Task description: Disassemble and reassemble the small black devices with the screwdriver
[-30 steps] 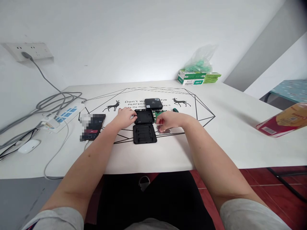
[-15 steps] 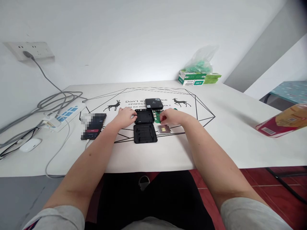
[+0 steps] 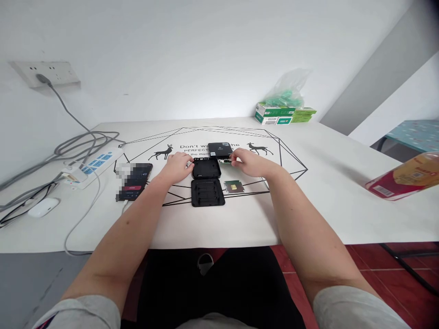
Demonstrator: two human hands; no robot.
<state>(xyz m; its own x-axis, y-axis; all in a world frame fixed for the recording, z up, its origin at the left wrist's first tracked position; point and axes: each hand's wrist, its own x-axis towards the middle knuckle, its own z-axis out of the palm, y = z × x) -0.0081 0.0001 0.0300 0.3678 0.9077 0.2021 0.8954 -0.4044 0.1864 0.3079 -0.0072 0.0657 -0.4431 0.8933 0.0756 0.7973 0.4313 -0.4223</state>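
Note:
My left hand (image 3: 179, 167) is curled at the left edge of a black plastic casing half (image 3: 206, 168), fingertips on its rim. Between the fingertips of my right hand (image 3: 249, 162) is a green circuit board (image 3: 225, 161), raised and seen nearly edge-on; my fingers hide part of it. Just in front of the upper casing half lies a second black casing half (image 3: 207, 192), its ribbed inside facing up. A metal plate with a yellowish square pad (image 3: 234, 186) rests on the table to the right. Behind, a closed black box (image 3: 220, 149) lies flat.
On the left are a phone (image 3: 135, 182), a power strip (image 3: 99, 164), loose grey cables and a white earbud case (image 3: 44, 207). Green-and-white boxes (image 3: 276, 113) with a plastic bag stand by the wall. A red-and-yellow package (image 3: 404, 176) sits at the right.
My right hand has lifted the green circuit board and tipped it from face-on to nearly edge-on, moving slightly away from me. My left hand stays at the casing.

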